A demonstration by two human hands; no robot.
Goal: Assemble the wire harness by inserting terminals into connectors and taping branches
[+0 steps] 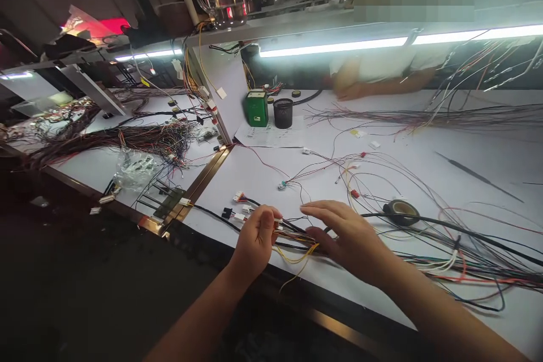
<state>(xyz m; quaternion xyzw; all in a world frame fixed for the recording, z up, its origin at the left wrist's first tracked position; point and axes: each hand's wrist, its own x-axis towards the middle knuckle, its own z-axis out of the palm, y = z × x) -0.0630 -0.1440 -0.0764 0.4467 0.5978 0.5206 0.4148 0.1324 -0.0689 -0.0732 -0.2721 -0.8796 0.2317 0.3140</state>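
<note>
My left hand is closed at the table's front edge, with thumb and fingers pinched on a small white wire connector. From it, a wire bundle with brown, yellow and black strands runs right. Just over that bundle is my right hand, fingers stretched and thumb apart, the thumb close to the wires; whether it touches them I cannot tell. Beyond my left hand lie a black connector and a white connector. Yellow wires loop below the bundle.
A roll of black tape and long harness wires lie to the right. Farther back are tweezers, a green box and a black mesh cup. A pin fixture sits at left. Another person's arm shows across the table.
</note>
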